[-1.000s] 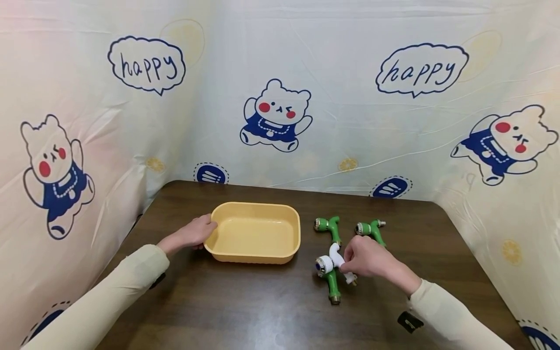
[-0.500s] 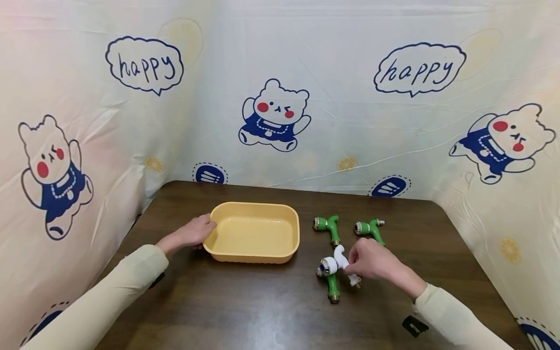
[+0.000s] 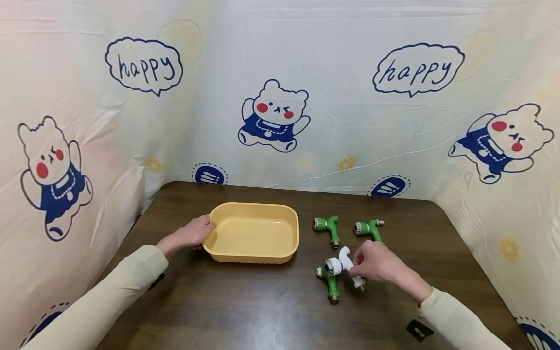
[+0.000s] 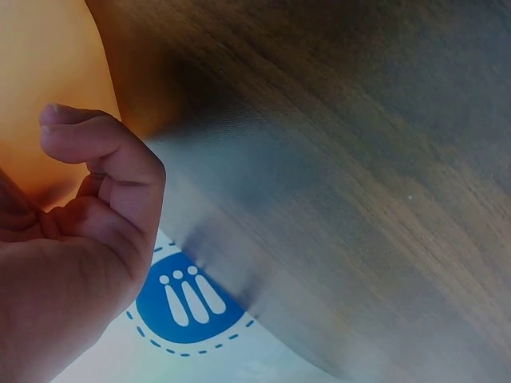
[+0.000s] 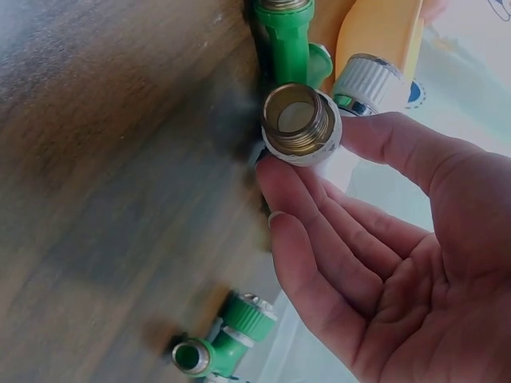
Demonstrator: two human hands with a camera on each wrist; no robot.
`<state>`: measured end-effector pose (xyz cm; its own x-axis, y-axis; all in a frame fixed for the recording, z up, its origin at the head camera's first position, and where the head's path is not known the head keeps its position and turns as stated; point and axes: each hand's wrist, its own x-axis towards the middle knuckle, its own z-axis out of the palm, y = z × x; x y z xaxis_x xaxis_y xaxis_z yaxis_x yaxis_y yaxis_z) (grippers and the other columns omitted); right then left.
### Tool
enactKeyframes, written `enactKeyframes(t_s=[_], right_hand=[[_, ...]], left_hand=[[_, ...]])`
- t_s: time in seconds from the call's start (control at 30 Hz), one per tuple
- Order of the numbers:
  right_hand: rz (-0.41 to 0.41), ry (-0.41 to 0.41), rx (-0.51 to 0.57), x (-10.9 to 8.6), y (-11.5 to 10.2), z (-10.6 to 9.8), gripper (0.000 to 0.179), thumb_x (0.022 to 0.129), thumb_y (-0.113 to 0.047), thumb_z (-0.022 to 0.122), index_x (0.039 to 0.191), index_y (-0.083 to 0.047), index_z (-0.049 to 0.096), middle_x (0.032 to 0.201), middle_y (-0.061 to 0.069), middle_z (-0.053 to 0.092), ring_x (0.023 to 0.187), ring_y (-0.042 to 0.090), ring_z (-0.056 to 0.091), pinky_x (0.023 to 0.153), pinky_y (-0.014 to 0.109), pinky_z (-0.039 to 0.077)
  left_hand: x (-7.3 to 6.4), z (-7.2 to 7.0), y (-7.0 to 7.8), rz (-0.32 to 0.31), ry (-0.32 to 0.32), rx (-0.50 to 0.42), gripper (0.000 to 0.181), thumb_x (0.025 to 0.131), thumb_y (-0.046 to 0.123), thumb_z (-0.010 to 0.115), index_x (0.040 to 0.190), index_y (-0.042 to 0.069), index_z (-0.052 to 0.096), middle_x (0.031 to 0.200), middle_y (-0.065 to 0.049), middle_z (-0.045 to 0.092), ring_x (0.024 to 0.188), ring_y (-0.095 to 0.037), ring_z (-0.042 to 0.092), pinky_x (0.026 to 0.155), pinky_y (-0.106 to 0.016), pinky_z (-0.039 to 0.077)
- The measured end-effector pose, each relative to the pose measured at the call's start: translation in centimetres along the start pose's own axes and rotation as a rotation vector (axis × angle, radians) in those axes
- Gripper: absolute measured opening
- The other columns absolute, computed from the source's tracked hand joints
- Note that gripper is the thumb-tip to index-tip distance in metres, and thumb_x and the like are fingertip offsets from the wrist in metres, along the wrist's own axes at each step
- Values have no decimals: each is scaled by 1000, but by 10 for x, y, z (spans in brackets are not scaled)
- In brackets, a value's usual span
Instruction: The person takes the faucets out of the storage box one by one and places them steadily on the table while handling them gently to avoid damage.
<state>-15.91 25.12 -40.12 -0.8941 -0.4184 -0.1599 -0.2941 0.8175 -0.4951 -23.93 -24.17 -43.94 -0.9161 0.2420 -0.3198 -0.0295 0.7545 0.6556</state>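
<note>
My right hand [image 3: 377,262] pinches a white faucet [image 3: 345,258] between thumb and fingers. Its ridged white knob points left, close over a green faucet [image 3: 333,289] that lies at the front. In the right wrist view the brass threaded end [image 5: 299,128] of the white faucet faces the camera, thumb on one side and fingertips on the other. My left hand [image 3: 195,231] grips the left rim of a yellow plastic basin [image 3: 253,237]. Curled fingers of that hand [image 4: 112,191] show beside the basin wall [image 4: 48,56] in the left wrist view. Nothing lies in the basin.
Two more green faucets lie behind: one [image 3: 328,226] right of the basin, another [image 3: 369,228] farther right, partly hidden by my right hand. The brown wooden table [image 3: 245,306] ends at a printed curtain [image 3: 350,121] on the back and sides.
The white faucet has moved rightward in my right hand, uncovering more of the front green faucet. My left hand and the basin stay in place.
</note>
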Motion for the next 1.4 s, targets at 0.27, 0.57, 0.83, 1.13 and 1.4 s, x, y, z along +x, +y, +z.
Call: enactKeyframes(t_s=[0.27, 0.57, 0.83, 1.13, 1.4], right_hand=[[64, 17, 2, -7, 6, -2, 29, 80, -15, 80, 59, -18, 60, 51, -12, 49, 48, 6, 47, 50, 26, 38], [102, 26, 12, -14, 8, -2, 25, 79, -14, 78, 60, -17, 63, 50, -11, 50, 49, 8, 48, 51, 27, 39], [165, 40, 10, -18, 11, -2, 22, 80, -16, 82, 63, -16, 67, 52, -8, 55, 50, 10, 51, 50, 28, 41], [196, 38, 12, -23, 18, -2, 25, 81, -17, 82, 61, -17, 67, 52, -8, 55, 50, 11, 51, 50, 28, 40], [222, 34, 26, -31, 25, 1, 26, 82, -18, 82, 61, -16, 67, 52, -7, 55, 50, 11, 50, 51, 29, 39]], left_hand=[[0, 0, 0, -1, 4, 6, 35, 110, 20, 34, 128, -7, 45, 72, -14, 61, 50, -19, 55, 46, -29, 47], [1, -4, -5, 44, -25, -6, 38, 110, 22, 33, 124, -12, 43, 70, -13, 60, 50, -21, 56, 45, -30, 48], [4, -4, -5, 36, -31, -19, 38, 109, 22, 35, 127, -10, 44, 71, -13, 59, 51, -21, 56, 45, -29, 48], [3, -2, -1, -2, -5, 7, 33, 110, 20, 34, 124, -7, 46, 72, -14, 60, 51, -21, 56, 46, -31, 49], [1, -1, 0, 2, -3, 17, 35, 111, 20, 33, 127, -9, 45, 72, -13, 60, 51, -20, 55, 46, -30, 48]])
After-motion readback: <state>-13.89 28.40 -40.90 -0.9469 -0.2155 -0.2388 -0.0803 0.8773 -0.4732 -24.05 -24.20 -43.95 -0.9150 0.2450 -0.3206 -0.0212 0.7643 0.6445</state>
